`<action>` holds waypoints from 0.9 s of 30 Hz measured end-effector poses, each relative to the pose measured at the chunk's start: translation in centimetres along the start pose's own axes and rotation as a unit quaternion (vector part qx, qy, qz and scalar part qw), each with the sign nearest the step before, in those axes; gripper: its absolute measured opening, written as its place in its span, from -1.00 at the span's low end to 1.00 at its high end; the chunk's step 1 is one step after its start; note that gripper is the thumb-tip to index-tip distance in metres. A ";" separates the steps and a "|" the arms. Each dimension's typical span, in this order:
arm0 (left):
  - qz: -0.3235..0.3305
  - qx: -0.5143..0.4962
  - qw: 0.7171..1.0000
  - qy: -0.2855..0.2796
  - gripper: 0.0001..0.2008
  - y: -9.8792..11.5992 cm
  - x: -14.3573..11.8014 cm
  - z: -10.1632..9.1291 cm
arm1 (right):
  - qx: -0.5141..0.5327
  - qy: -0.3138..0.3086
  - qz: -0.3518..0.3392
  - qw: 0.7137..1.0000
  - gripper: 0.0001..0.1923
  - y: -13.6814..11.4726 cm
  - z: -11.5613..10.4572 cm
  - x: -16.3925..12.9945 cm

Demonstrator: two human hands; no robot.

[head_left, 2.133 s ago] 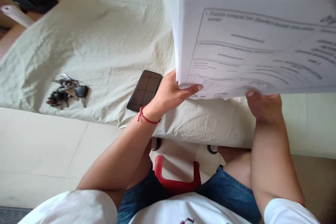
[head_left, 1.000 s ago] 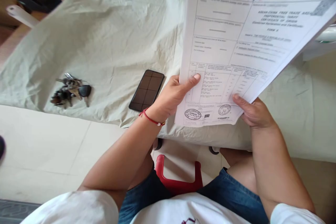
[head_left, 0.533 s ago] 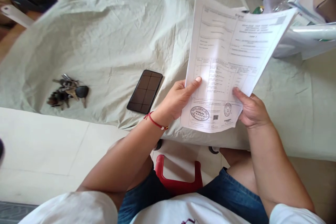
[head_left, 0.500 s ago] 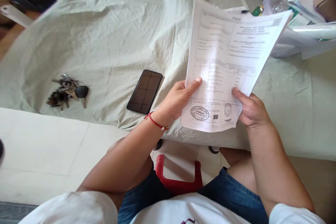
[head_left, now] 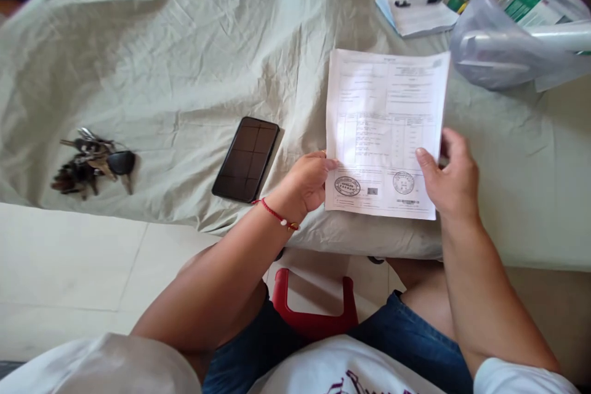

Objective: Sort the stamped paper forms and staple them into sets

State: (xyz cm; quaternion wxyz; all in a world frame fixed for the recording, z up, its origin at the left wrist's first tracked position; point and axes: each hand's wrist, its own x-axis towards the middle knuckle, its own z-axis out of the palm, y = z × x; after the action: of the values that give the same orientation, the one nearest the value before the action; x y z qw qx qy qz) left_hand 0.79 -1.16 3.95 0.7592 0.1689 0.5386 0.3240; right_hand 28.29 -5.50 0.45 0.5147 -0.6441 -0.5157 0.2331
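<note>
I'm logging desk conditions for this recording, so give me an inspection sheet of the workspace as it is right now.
Surface: table under a wrinkled pale cloth.
Job's things: stamped paper form, low over the cloth near the front edge.
Clutter: dark phone face up; bunch of keys; small clipped papers; clear plastic bag with boxes.
Grippers: left hand grips the form's lower left edge; right hand grips its lower right edge, fingers on the sheet.
Cables: nothing seen.
Surroundings: pale tiled floor; red stool under the person.
</note>
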 end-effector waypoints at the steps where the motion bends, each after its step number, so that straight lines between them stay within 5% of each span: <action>1: -0.010 -0.008 1.000 0.006 -0.82 0.2 0.0 0.2 | -0.099 0.058 -0.101 0.988 -0.34 -0.8 -0.2 -0.2; 3: -0.027 -0.022 0.999 0.008 -0.80 0.7 -0.1 0.5 | -0.196 0.048 -0.260 0.944 -0.40 -3.0 -0.2 -1.1; 5: -0.039 -0.033 0.999 0.014 -0.78 1.1 -0.3 0.8 | -0.227 -0.071 -0.354 0.904 -0.70 -5.7 0.2 -2.5; 7: -0.042 -0.039 0.998 0.013 -0.75 1.1 -0.4 1.0 | -0.235 -0.206 -0.396 0.864 -0.79 -7.7 1.1 -4.0; 9: -0.034 -0.040 0.999 0.005 -0.70 1.0 -0.4 0.9 | -0.252 -0.271 -0.397 0.840 -0.80 -8.4 2.2 -5.3; 16: -0.032 -0.037 0.998 -0.026 -0.67 0.6 -0.7 0.7 | -0.274 -0.236 -0.420 0.832 -0.73 -5.8 5.2 -6.2; 27: -0.045 -0.045 0.997 -0.036 -0.70 1.3 -1.8 0.7 | -0.213 -0.238 -0.428 0.846 -0.78 -5.8 6.4 -6.2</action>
State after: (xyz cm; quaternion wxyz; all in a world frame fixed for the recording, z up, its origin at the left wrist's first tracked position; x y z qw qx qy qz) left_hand 0.65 -1.38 6.23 0.7989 0.1218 0.5026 0.3072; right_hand 18.29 -8.80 1.99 0.2755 -0.3783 -0.8835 0.0203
